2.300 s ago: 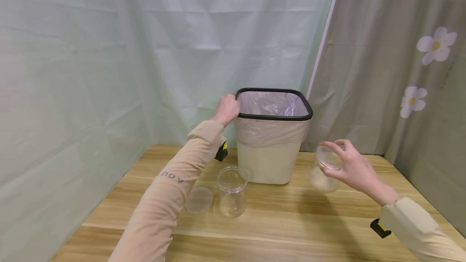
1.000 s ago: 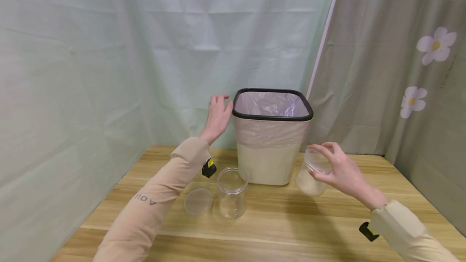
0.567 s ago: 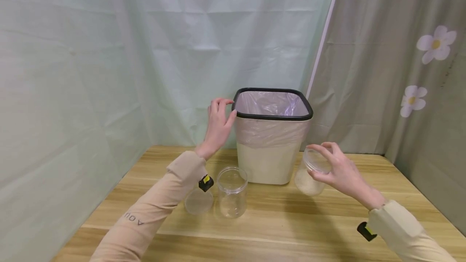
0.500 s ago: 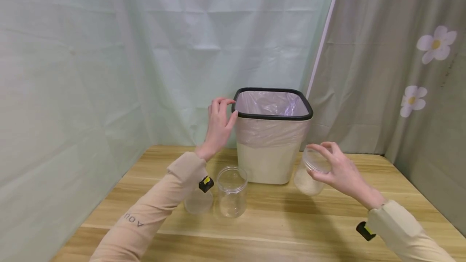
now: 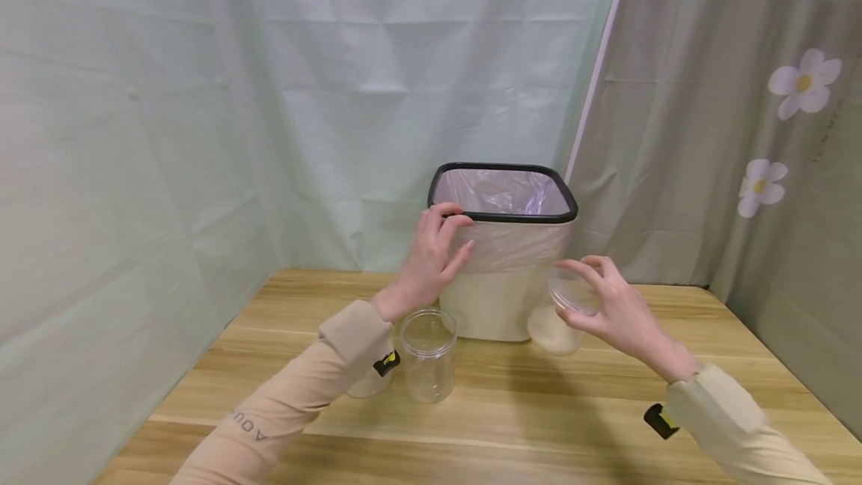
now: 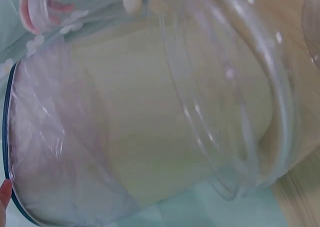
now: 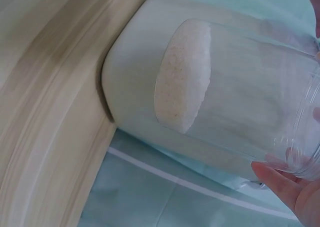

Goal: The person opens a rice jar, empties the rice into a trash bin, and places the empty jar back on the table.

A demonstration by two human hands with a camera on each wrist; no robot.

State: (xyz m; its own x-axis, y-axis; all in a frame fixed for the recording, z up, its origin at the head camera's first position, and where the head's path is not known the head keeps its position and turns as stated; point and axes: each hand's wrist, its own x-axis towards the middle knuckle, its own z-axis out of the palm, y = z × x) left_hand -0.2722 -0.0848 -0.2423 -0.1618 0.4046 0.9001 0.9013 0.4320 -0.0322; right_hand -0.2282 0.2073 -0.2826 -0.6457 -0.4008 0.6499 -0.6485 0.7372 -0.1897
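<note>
In the head view my right hand (image 5: 619, 316) grips a clear plastic jar (image 5: 552, 331) around its top. White grains, which look like rice, cover the bottom of this jar in the right wrist view. It leans slightly, close to the right side of a cream trash can (image 5: 491, 309). Whether it is lifted off the table I cannot tell for certain. My left hand (image 5: 426, 264) is in front of the can's left front corner, fingers loosely bent and holding nothing. Below that hand stands a second clear jar (image 5: 431, 376), upright, with nothing visible inside.
A clear round lid (image 5: 367, 384) lies on the wooden table (image 5: 505, 432), partly hidden by the left wrist. The can has a black rim (image 5: 512, 218) and a translucent liner (image 5: 498, 193). Curtains (image 5: 417, 81) hang behind the table and at both sides.
My left hand has let go of the can's rim and come forward, then right, in front of the can. The right hand has brought its jar left, nearer the can.
</note>
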